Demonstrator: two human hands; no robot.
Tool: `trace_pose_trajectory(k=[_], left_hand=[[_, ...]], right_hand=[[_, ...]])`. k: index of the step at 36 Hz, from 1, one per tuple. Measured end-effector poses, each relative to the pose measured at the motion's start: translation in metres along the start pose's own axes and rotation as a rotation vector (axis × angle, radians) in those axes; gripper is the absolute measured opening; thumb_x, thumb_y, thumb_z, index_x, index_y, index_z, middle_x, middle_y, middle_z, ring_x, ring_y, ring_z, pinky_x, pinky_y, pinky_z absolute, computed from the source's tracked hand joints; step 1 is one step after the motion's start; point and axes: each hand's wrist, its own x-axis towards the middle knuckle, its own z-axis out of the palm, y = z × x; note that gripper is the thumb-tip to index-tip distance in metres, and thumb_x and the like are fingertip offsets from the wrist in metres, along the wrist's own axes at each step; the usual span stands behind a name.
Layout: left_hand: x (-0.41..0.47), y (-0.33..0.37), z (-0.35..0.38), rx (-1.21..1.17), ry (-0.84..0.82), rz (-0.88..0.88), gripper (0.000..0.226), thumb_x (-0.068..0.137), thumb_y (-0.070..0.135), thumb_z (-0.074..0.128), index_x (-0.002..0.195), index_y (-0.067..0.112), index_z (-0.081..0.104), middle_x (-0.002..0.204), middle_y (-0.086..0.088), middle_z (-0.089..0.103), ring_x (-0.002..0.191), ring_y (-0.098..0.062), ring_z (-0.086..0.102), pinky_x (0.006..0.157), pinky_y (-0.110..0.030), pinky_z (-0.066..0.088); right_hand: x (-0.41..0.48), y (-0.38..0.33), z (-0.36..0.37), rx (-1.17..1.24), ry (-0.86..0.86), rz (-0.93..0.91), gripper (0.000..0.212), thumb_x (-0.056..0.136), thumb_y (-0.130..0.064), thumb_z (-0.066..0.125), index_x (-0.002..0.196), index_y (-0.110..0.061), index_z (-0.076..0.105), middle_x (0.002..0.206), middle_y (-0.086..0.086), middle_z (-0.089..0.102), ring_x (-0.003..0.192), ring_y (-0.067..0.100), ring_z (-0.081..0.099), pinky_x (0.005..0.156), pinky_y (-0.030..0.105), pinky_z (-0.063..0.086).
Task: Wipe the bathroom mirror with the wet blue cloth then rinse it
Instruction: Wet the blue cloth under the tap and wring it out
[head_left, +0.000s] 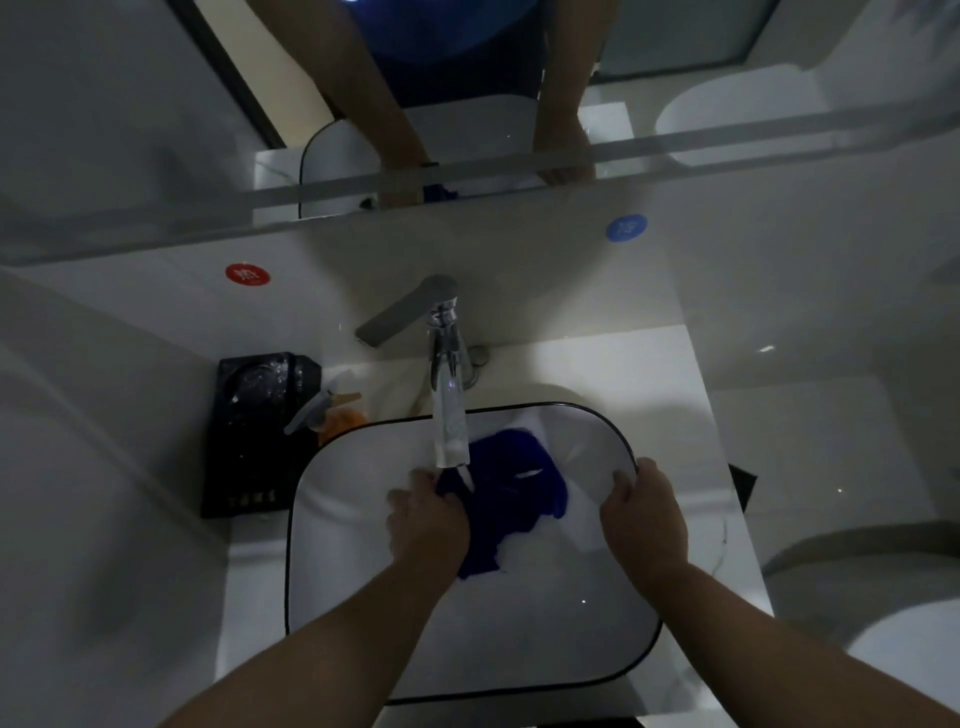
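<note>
Left hand (427, 522) is inside the sink (519, 639); its fingers (418, 480) are curled and bunched on the left edge of the blue cloth (511, 488), grasping it. The cloth lies crumpled on the basin bottom, spreading right and away from those fingertips, with a tail running back under the wrist. Tap (448, 400): spout ends just above and right of the left fingertips. Water (467, 475) runs, a thin stream landing on the cloth just beside them. Right hand (644, 514) is at the sink's right rim: fingers (621, 483) bent down inside the wall, thumb at the dark edge line, clasping the rim. It does not touch the cloth, which lies left of these fingers. Tap lever (400, 318) is swung left, well beyond the left fingertips. Black tray (244, 457) sits on the counter left of the left hand, apart from it; orange spray bottle (345, 418) stands between tray and basin rim. Mirror (467, 130) is on the wall far beyond both sets of fingers and reflects both forearms. Red sticker (248, 274) and blue sticker (626, 227) are on the backsplash below it, left and right of the tap.
</note>
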Motion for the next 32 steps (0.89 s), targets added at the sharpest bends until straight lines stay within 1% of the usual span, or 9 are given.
trace_pose_trajectory(k=[2, 6, 11, 16, 20, 23, 27, 30, 32], left_hand=[[-0.009, 0.007, 0.008, 0.097, 0.062, 0.174, 0.042, 0.107, 0.044, 0.050, 0.138, 0.017, 0.051, 0.138, -0.015, 0.046, 0.115, -0.042, 0.056, 0.093, -0.049, 0.052], [-0.016, 0.019, 0.026, 0.338, -0.106, 0.342, 0.079, 0.096, 0.071, 0.054, 0.163, 0.045, 0.021, 0.160, -0.013, 0.026, 0.138, -0.045, 0.041, 0.109, -0.062, 0.049], [0.003, 0.009, 0.033, 0.345, -0.132, 0.384, 0.074, 0.104, 0.053, 0.053, 0.165, 0.035, 0.016, 0.146, -0.020, 0.040, 0.110, -0.038, 0.062, 0.087, -0.044, 0.058], [0.010, -0.002, 0.020, -0.239, -0.210, -0.076, 0.046, 0.105, 0.051, 0.052, 0.134, 0.015, 0.050, 0.121, -0.013, 0.068, 0.098, -0.032, 0.067, 0.087, -0.041, 0.058], [0.026, -0.025, 0.018, -0.669, -0.132, -0.458, 0.074, 0.096, 0.062, 0.051, 0.149, 0.011, 0.049, 0.134, -0.019, 0.067, 0.108, -0.039, 0.069, 0.098, -0.056, 0.061], [0.024, -0.031, 0.026, -0.755, -0.069, -0.570, 0.090, 0.085, 0.072, 0.052, 0.155, 0.015, 0.046, 0.140, -0.022, 0.063, 0.111, -0.044, 0.068, 0.092, -0.064, 0.062], [-0.037, -0.004, 0.017, -0.300, -0.035, -0.202, 0.093, 0.097, 0.039, 0.068, 0.169, 0.023, 0.012, 0.162, -0.025, 0.027, 0.135, -0.046, 0.049, 0.109, -0.051, 0.052], [-0.061, -0.010, 0.025, 0.235, -0.043, 0.095, 0.103, 0.089, 0.050, 0.068, 0.167, 0.048, 0.000, 0.169, -0.022, 0.007, 0.141, -0.043, 0.039, 0.113, -0.052, 0.044], [-0.056, -0.018, 0.026, 0.369, -0.060, 0.132, 0.097, 0.091, 0.055, 0.065, 0.164, 0.055, 0.001, 0.170, -0.020, 0.005, 0.139, -0.040, 0.039, 0.109, -0.052, 0.046]], right_hand=[[0.000, 0.000, 0.000, 0.005, -0.004, -0.006, 0.013, 0.108, -0.024, 0.050, 0.096, -0.020, 0.053, 0.087, 0.002, 0.058, 0.077, 0.026, 0.062, 0.071, 0.041, 0.054], [0.000, 0.001, 0.001, -0.009, 0.001, -0.008, 0.013, 0.108, -0.026, 0.051, 0.097, -0.020, 0.053, 0.088, 0.003, 0.059, 0.077, 0.025, 0.062, 0.072, 0.042, 0.056], [0.000, 0.003, 0.002, -0.024, 0.002, -0.016, 0.011, 0.108, -0.027, 0.051, 0.101, -0.019, 0.054, 0.091, 0.005, 0.059, 0.080, 0.027, 0.062, 0.073, 0.042, 0.056], [0.001, 0.003, 0.003, -0.029, 0.015, -0.018, 0.012, 0.107, -0.024, 0.053, 0.097, -0.017, 0.052, 0.092, 0.008, 0.059, 0.082, 0.034, 0.060, 0.072, 0.039, 0.048], [0.001, 0.003, 0.005, -0.043, 0.024, -0.001, 0.011, 0.106, -0.022, 0.055, 0.098, -0.014, 0.052, 0.096, 0.015, 0.061, 0.091, 0.043, 0.064, 0.073, 0.040, 0.044], [0.001, 0.002, 0.004, -0.061, 0.025, 0.002, 0.013, 0.106, -0.021, 0.055, 0.103, -0.009, 0.055, 0.098, 0.018, 0.061, 0.095, 0.045, 0.065, 0.073, 0.039, 0.041], [0.002, 0.003, 0.005, -0.074, 0.025, -0.010, 0.013, 0.106, -0.022, 0.053, 0.100, -0.011, 0.052, 0.100, 0.020, 0.062, 0.095, 0.045, 0.064, 0.073, 0.043, 0.045], [0.002, 0.002, 0.005, -0.097, 0.022, -0.013, 0.015, 0.106, -0.023, 0.053, 0.096, -0.014, 0.047, 0.096, 0.017, 0.059, 0.093, 0.044, 0.064, 0.073, 0.044, 0.047], [0.002, 0.003, 0.005, -0.106, 0.015, -0.012, 0.016, 0.107, -0.022, 0.052, 0.095, -0.015, 0.045, 0.093, 0.012, 0.054, 0.092, 0.044, 0.063, 0.072, 0.043, 0.045]])
